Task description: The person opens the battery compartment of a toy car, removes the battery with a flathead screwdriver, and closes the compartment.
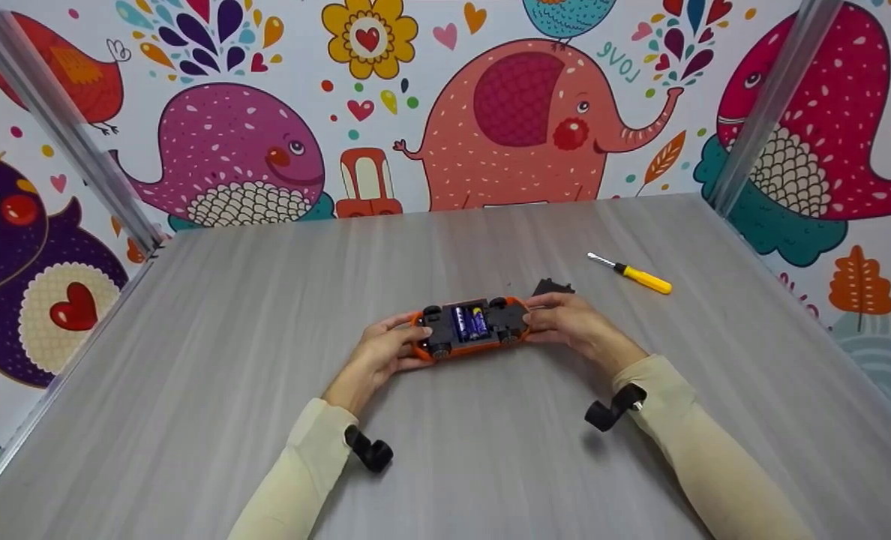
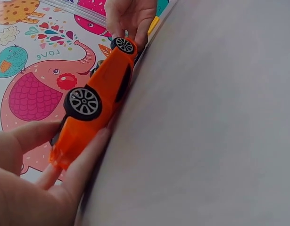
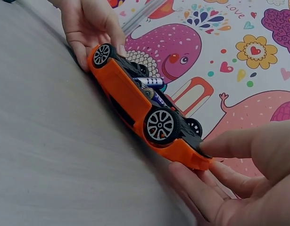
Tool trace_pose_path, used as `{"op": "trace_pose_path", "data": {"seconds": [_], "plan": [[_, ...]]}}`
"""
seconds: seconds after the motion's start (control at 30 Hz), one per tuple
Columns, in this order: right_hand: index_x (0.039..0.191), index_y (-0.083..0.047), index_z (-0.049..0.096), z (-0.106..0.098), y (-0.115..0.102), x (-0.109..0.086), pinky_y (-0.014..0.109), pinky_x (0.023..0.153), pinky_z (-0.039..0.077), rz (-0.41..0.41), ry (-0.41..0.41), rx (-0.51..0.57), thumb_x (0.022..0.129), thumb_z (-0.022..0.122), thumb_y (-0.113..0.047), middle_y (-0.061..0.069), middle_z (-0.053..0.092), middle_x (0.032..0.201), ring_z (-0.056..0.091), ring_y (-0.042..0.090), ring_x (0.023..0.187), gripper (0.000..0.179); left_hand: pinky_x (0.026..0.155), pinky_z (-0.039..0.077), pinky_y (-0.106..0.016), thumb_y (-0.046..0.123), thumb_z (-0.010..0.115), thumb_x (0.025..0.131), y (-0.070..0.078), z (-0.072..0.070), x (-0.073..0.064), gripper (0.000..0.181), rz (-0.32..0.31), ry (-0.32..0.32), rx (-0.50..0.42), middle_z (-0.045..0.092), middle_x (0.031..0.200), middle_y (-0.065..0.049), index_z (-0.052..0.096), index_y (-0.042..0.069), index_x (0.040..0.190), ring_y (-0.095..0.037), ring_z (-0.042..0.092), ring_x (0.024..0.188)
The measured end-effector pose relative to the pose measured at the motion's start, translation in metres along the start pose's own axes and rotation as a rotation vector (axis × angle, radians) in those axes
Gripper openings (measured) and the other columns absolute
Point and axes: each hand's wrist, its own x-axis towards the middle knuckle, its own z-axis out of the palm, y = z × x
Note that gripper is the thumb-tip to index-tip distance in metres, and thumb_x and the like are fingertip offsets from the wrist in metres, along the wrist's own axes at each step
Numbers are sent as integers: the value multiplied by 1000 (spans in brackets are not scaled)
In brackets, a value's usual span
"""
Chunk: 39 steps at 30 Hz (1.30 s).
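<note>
An orange toy car (image 1: 469, 328) lies upside down on the grey table (image 1: 265, 315), its black underside up. Two batteries (image 1: 469, 322) show in the open bay. My left hand (image 1: 385, 352) grips the car's left end, thumb on top and fingers under it. My right hand (image 1: 573, 321) pinches the right end. In the left wrist view the car (image 2: 95, 106) runs from my left hand (image 2: 36, 179) up to the other hand (image 2: 130, 19). The right wrist view has the car (image 3: 145, 110), the batteries (image 3: 152, 89) and my right hand (image 3: 244, 174).
A small black cover piece (image 1: 553, 286) lies just behind my right hand. A yellow-handled screwdriver (image 1: 633, 274) lies further back on the right. Walls with cartoon animals (image 1: 528, 120) close in the back and both sides, with metal posts (image 1: 772, 105) at the corners.
</note>
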Motion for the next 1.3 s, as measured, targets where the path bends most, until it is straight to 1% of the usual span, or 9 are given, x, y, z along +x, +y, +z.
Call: {"op": "trace_pose_path", "data": {"seconds": [0.13,0.3,0.4,0.57,0.67,0.77,0.93,1.13,1.3], "plan": [[136,-1,52,1,-5,-3,33,90,59,2,25,-65,95,65,-8,20,52,139,64,18,100,44,77,63,-43,2,70,89,0,0,0,56,-1,-4,7,63,133,-25,53,7,142,-25,73,93],[141,0,50,1,-14,-9,39,99,56,-33,38,-156,97,62,-13,20,54,141,62,22,113,46,77,63,-41,3,70,89,0,2,0,54,1,0,18,65,131,-24,55,7,141,-25,73,92],[142,-1,50,2,-21,-11,39,99,56,-63,58,-251,98,63,-20,18,56,140,61,24,117,49,77,62,-42,3,70,89,0,3,0,54,7,-9,20,65,131,-24,55,6,141,-25,73,93],[139,-4,56,11,-31,-16,35,90,58,-127,102,-397,98,65,-25,18,62,131,61,24,106,47,78,62,-42,3,69,89,-1,3,1,52,14,-17,21,64,131,-24,55,5,140,-25,73,94],[135,-5,60,18,-37,-17,32,85,57,-170,125,-445,96,67,-22,16,65,123,61,21,98,43,80,62,-43,2,69,90,-1,3,2,52,14,-18,23,63,131,-25,55,5,140,-25,72,94],[132,-3,62,26,-40,-14,27,75,55,-199,131,-473,95,68,-20,15,67,118,60,18,90,41,81,62,-43,2,69,90,-1,1,2,53,11,-14,24,63,132,-25,54,4,140,-25,72,94],[130,-1,64,38,-42,-8,21,61,54,-176,102,-490,95,68,-22,16,68,116,63,12,78,41,79,62,-43,2,70,89,-2,1,1,54,-4,-1,15,63,132,-25,54,6,141,-26,73,94],[127,-10,67,51,-45,-6,24,66,58,-100,95,-512,95,69,-32,13,69,121,66,16,86,39,79,62,-43,2,69,90,-1,1,1,53,3,-13,19,63,132,-26,54,5,140,-25,73,92],[125,-10,69,61,-48,-2,24,67,59,-97,89,-527,94,71,-32,14,68,123,65,17,91,38,78,62,-42,2,69,90,-1,0,1,54,12,-16,31,62,133,-26,53,3,141,-23,73,90]]}}
